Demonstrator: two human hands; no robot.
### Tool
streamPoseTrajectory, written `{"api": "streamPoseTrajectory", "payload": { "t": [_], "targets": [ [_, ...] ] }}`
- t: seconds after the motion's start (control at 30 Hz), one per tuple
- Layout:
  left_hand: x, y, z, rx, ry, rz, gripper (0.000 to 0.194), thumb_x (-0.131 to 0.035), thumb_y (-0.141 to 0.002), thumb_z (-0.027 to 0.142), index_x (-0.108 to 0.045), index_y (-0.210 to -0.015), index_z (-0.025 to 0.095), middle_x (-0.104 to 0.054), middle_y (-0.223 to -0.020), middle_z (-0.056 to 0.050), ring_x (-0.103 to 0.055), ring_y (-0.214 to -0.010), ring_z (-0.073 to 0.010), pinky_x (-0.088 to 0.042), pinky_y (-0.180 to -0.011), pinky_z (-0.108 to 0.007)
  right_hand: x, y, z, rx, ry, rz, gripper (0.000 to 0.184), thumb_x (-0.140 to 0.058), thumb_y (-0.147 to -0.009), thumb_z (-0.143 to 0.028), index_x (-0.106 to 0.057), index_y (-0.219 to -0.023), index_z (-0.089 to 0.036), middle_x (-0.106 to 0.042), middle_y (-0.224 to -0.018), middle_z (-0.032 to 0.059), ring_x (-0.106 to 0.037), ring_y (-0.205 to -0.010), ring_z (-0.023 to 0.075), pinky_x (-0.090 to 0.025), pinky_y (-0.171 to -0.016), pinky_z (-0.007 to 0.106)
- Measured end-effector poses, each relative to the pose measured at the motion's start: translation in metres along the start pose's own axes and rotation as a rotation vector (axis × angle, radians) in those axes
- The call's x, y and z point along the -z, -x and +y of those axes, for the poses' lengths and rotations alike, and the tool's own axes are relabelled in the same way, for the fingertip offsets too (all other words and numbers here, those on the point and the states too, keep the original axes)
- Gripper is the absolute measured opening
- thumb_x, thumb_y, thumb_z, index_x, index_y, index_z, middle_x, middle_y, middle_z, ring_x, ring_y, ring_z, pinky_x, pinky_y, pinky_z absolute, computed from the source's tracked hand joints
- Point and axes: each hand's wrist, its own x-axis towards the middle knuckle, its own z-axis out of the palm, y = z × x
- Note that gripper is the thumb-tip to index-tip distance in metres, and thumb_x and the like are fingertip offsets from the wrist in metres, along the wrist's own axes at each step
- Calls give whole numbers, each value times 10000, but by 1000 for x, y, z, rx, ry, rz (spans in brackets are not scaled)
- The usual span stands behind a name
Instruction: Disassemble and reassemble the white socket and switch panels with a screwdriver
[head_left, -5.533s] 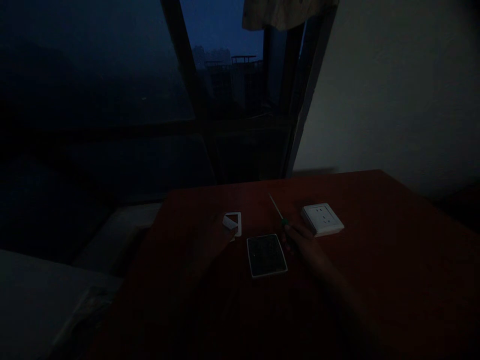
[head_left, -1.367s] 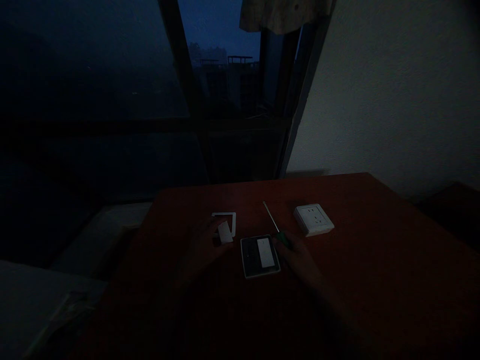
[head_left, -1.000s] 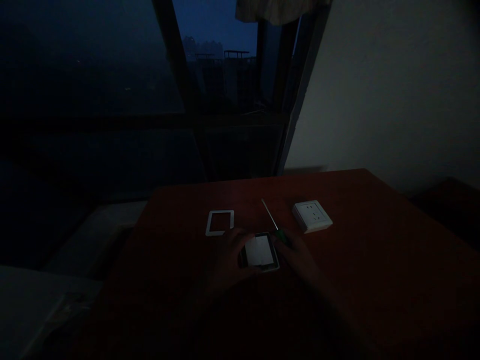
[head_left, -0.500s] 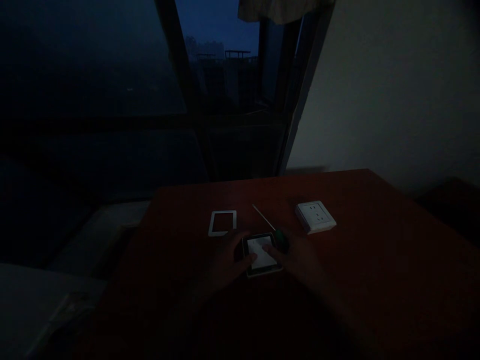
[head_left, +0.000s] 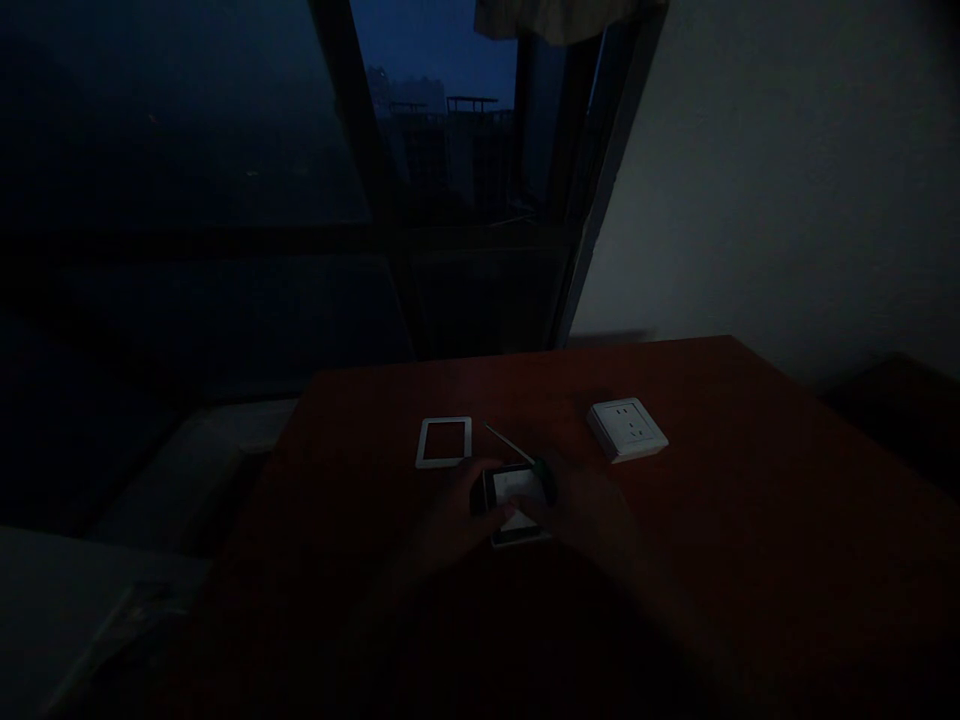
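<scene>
In the dim light, my left hand (head_left: 459, 510) is closed on the left side of a square white wall-plate panel (head_left: 510, 485) with a dark border. Its thumb lies across the panel's face. My right hand (head_left: 585, 505) grips a screwdriver (head_left: 517, 448) with a green handle, its shaft slanting up and left past the panel's far edge. The right thumb also presses on the panel's face, close to the left thumb. Behind the left hand lies a thin white square frame (head_left: 444, 464), flat on the table. The fingers beneath the panel are hidden.
A white wall socket (head_left: 628, 430) on a box sits to the right on the reddish-brown table (head_left: 720, 400). Dark window panes (head_left: 285, 170) stand beyond the table's far edge, with a pale wall (head_left: 772, 190) at the right.
The screwdriver has shifted left with my right hand, its tip now nearer the white frame. My thumbs have come closer together on the panel.
</scene>
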Motion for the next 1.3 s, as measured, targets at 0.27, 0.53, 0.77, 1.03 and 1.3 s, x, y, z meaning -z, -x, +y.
{"api": "streamPoseTrajectory", "payload": {
  "t": [0.27, 0.53, 0.77, 1.03, 1.3],
  "targets": [
    [-6, -1, -4, 36, 97, 10, 362, -631, -806, 327, -515, -1135, 231, -642, -1090, -54, -607, -1019, -238, -492, -858, -352, -1, -6, -3, -5, 18, 5, 536, -514, -808, -627, -564, -1162, -227, -723, -917, 134, -685, -789, 308, -411, -583, 338],
    [-5, -2, -2, 70, 139, -29, 391, -621, -814, 342, -488, -1159, 215, -616, -1125, -63, -583, -1051, -248, -475, -878, -353, 3, -5, -9, -9, 54, 5, 489, -470, -849, -597, -527, -1177, -239, -720, -941, 96, -690, -820, 280, -437, -631, 330],
    [-7, -2, -6, 41, 93, 0, 328, -583, -841, 329, -504, -1143, 228, -612, -1117, -51, -565, -1066, -239, -452, -903, -353, -1, -9, -10, -39, 20, 18, 400, -491, -853, -547, -573, -1068, -220, -713, -901, 113, -679, -804, 291, -429, -642, 344],
    [-13, -8, -5, 64, -52, 120, 254, -527, -870, 370, -558, -1069, 216, -625, -1032, -42, -582, -982, -226, -464, -843, -335, -17, -22, 23, 11, -502, 12, 289, -552, -824, -491, -609, -874, -212, -677, -832, 39, -631, -751, 200, -423, -617, 272],
    [-7, -8, -4, 13, -112, 206, 208, -462, -909, 335, -598, -1028, 232, -653, -1021, -27, -605, -965, -206, -476, -861, -344, -33, -19, 39, -5, -916, -80, 372, -552, -812, -547, -579, -968, -211, -620, -798, -2, -586, -661, 149, -450, -527, 234]
  ]
}}
